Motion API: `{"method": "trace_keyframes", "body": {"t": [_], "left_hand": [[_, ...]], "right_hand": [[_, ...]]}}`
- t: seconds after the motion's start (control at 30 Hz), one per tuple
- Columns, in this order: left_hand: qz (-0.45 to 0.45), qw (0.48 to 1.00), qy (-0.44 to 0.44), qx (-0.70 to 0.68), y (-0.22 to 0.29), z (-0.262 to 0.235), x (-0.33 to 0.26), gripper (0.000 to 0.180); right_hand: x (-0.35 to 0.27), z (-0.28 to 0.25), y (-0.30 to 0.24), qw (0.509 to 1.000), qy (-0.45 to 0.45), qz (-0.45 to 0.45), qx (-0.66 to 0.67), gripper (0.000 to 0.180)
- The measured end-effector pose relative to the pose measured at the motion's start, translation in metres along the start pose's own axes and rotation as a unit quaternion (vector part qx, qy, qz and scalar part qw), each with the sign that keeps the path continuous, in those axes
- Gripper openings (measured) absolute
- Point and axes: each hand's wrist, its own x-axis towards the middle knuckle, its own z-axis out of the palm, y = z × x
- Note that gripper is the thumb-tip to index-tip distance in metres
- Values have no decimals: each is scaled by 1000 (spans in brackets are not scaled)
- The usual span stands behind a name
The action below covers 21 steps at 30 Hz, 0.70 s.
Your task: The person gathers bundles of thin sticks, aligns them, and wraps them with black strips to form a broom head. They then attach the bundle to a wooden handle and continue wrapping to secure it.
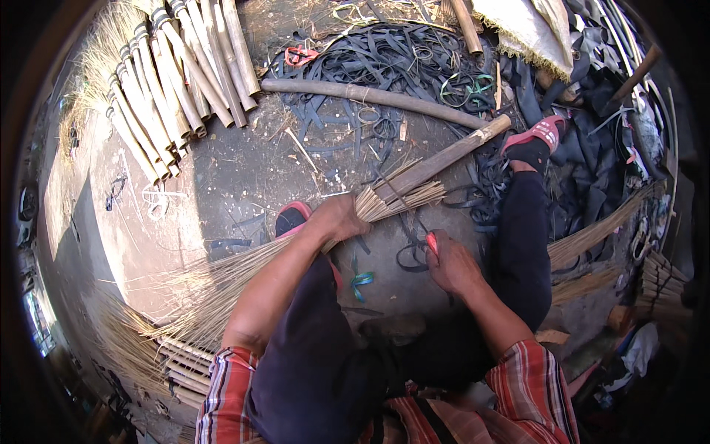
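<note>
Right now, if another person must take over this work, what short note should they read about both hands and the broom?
Left hand: closed around the broom bundle at its neck, where the thin sticks meet the wooden handle.
Right hand: closed on a red-handled tool, blade hidden, just beside the bundle.
Around: finished brooms stacked at upper left, black straps heaped beyond the handle, a long pole lying there.
Done: sticks gathered onto the handle.
Left: I cannot tell whether the neck is bound yet.

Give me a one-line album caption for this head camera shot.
Left hand grips a straw broom bundle while the right hand holds a red-handled tool above black straps.
</note>
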Motion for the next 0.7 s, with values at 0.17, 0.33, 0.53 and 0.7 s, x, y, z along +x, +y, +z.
{"method": "trace_keyframes", "body": {"t": [0.17, 0.33, 0.53, 0.7], "left_hand": [[-16, 997, 65, 42, 15, 5, -14, 69], [-89, 989, 51, 110, 26, -4, -27, 65], [-32, 996, -27, 78, 20, -4, -11, 67], [-42, 998, -16, 54, 19, 6, -8, 66]], "right_hand": [[-5, 11, -11, 997, -66, -4, 34, 37], [19, -20, 2, 991, 59, 50, 113, 35], [16, -28, 26, 994, -101, -21, -44, 33], [7, -26, 11, 998, 28, 39, 50, 37]]}}
